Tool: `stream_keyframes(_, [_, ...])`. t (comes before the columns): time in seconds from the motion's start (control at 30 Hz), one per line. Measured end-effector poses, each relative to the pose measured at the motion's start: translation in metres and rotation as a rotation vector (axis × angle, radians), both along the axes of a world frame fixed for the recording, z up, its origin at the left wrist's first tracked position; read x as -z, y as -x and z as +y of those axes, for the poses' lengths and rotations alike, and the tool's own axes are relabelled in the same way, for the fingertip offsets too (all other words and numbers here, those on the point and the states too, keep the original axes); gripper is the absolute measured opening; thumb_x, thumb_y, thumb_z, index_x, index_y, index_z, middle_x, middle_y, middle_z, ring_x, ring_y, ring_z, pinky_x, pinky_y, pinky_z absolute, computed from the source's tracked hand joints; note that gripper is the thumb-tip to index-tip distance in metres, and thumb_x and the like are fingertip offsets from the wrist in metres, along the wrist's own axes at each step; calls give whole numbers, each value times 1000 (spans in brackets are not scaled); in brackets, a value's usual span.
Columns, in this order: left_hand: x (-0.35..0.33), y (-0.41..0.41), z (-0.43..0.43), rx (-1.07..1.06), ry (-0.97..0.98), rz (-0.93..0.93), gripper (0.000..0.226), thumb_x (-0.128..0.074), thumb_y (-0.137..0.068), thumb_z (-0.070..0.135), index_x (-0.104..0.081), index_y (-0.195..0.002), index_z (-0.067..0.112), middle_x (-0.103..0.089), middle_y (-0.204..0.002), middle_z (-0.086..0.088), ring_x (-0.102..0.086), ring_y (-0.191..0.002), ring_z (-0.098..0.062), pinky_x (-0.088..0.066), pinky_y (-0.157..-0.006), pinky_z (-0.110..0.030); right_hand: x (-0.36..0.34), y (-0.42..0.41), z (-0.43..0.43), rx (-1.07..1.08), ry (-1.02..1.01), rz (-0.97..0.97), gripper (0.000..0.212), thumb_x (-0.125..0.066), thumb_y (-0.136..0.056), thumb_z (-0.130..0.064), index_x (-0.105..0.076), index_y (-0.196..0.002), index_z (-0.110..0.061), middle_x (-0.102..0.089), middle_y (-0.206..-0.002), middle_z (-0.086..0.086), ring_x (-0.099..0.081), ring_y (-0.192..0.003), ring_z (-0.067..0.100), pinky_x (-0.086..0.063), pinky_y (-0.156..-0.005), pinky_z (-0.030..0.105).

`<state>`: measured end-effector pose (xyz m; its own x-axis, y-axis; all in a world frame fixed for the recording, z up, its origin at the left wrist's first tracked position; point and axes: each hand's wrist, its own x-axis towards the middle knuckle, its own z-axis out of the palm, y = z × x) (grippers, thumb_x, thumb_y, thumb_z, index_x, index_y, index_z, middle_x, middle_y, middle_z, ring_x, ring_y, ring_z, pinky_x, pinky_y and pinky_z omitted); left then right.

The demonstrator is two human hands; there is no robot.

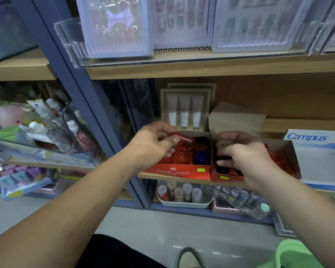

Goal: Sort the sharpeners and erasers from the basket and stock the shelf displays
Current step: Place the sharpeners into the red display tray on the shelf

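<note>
Two red display boxes stand side by side on the middle shelf. The left box [177,172] reads Faber-Castell and holds red, blue and black sharpeners. My left hand [155,144] pinches a red sharpener [183,140] just above this box. My right hand [244,157] reaches into the right box [223,177], fingers curled over dark sharpeners; what it grips is hidden. A green basket [296,255] shows at the bottom right corner.
A white Campus box [321,151] sits right of the red boxes. Behind them stand a brown carton [236,118] and a tube gift set [184,110]. A tray of small bottles [184,194] is on the lower shelf. A blue upright [81,93] divides the shelving.
</note>
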<state>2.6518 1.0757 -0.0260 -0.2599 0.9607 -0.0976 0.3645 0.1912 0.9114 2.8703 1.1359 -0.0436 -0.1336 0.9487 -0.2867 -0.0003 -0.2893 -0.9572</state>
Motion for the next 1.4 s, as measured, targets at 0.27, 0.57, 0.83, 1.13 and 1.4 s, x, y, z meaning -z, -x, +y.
stream_keyframes(0.27, [15,-12,18,124,160,440,23,-77,-90,34,-70,-112,34,-70,-101,14,-66,-91,-5,-56,-85,-25,12,-13,-14,-111,-257,-197,20,-67,-93,-5,-72,-97,-24,-75,-91,0,-69,-73,18,-54,-54,22])
stream_keyframes(0.57, [2,-16,16,123,168,569,33,-87,-79,40,-76,-109,33,-68,-97,16,-66,-94,-5,-57,-87,-26,25,-37,-34,-146,-315,-173,22,-71,-92,-3,-74,-99,-24,-75,-90,3,-72,-83,22,-61,-64,29])
stream_keyframes(0.83, [12,-16,18,24,87,559,29,-75,-92,24,-72,-121,28,-70,-105,7,-66,-97,-8,-52,-86,-20,38,-41,-45,-148,-281,-155,28,-69,-92,1,-74,-99,-25,-73,-87,3,-70,-81,22,-59,-66,28])
stream_keyframes(1.13, [17,-27,33,90,190,726,29,-69,-97,28,-70,-125,29,-65,-128,5,-61,-111,-15,-47,-94,-24,29,-38,-48,-209,-319,-203,24,-78,-87,-14,-70,-106,-27,-72,-87,-3,-65,-72,2,-57,-73,20])
stream_keyframes(1.4, [-12,-63,6,158,95,923,38,-59,-100,24,-60,-138,28,-61,-134,0,-58,-119,-22,-51,-102,-39,35,-101,-66,-323,-388,-363,20,-82,-82,-14,-73,-95,-26,-71,-79,-3,-60,-64,1,-50,-65,14])
